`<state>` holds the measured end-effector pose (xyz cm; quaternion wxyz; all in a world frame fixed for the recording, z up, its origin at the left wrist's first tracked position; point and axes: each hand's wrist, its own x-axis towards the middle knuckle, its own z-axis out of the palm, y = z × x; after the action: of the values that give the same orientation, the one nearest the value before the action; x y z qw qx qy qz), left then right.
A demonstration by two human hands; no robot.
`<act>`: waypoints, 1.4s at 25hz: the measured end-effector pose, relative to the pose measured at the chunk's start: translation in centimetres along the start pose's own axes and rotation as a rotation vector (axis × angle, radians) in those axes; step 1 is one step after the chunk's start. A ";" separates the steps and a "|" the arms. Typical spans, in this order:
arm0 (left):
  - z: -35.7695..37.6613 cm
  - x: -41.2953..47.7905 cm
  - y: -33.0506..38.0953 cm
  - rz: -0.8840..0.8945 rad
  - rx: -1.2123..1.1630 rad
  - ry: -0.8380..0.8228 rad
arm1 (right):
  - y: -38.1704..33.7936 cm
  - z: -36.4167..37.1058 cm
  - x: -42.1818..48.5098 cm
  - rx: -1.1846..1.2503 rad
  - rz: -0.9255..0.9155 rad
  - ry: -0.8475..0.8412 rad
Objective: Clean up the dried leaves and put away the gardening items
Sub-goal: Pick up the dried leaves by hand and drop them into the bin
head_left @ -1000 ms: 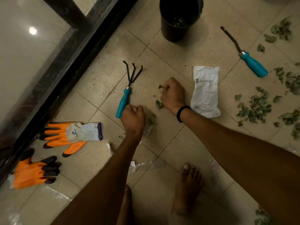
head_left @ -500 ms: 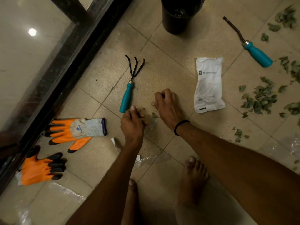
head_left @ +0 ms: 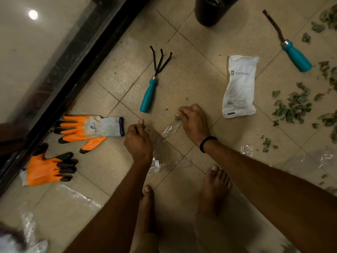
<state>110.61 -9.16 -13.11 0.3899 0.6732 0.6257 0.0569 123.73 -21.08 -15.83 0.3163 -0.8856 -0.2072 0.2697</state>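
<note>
1. Beige floor tiles (head_left: 191, 73) carry scattered dried green leaves (head_left: 291, 108), mostly at the right, well apart from both hands.
2. Left hand (head_left: 138, 141), fingers curled, pinches a clear plastic bag (head_left: 170, 128).
3. Right hand (head_left: 194, 121) clutches a few leaf bits at the bag's upper end.
4. Teal-handled three-pronged hand rake (head_left: 151, 88) lies just beyond the hands, and orange-and-black gloves (head_left: 85, 128) lie to the left.

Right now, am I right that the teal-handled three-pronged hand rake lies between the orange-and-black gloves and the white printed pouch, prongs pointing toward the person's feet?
Not quite: the head view shows the teal-handled three-pronged hand rake with prongs pointing away from the feet, toward the black pot. It does lie between the orange-and-black gloves and the white printed pouch.
</note>
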 end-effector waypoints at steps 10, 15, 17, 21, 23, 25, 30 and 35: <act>-2.0 -2.0 -3.6 -0.016 0.041 0.100 | 0.3 1.9 -0.5 -0.036 -0.005 0.295; -2.4 -2.6 -4.9 0.031 0.138 0.047 | 0.5 0.8 -0.9 0.106 0.123 0.271; -2.3 -2.5 -4.9 0.065 0.136 0.044 | 0.6 0.4 -1.7 0.097 0.120 0.192; -2.0 -1.5 -4.2 0.083 0.087 0.020 | 0.4 -0.2 -4.4 0.102 0.102 0.004; -2.0 -1.4 -3.7 0.144 0.148 -0.028 | 0.5 -0.2 -5.6 0.116 0.168 -0.056; -2.1 -1.4 -3.4 0.214 0.220 -0.133 | 0.7 -0.1 -6.0 0.150 0.261 -0.051; -2.3 -2.5 -4.1 0.439 0.393 -0.514 | 0.4 -0.1 -5.2 0.291 0.468 0.023; -1.9 -3.0 -5.3 0.544 0.521 -0.565 | -0.3 -0.4 -3.5 0.623 0.750 0.094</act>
<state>104.67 -11.43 -13.67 0.3338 0.8774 0.2892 -0.1873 121.25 -22.96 -14.16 0.4562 -0.7737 0.2310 0.3740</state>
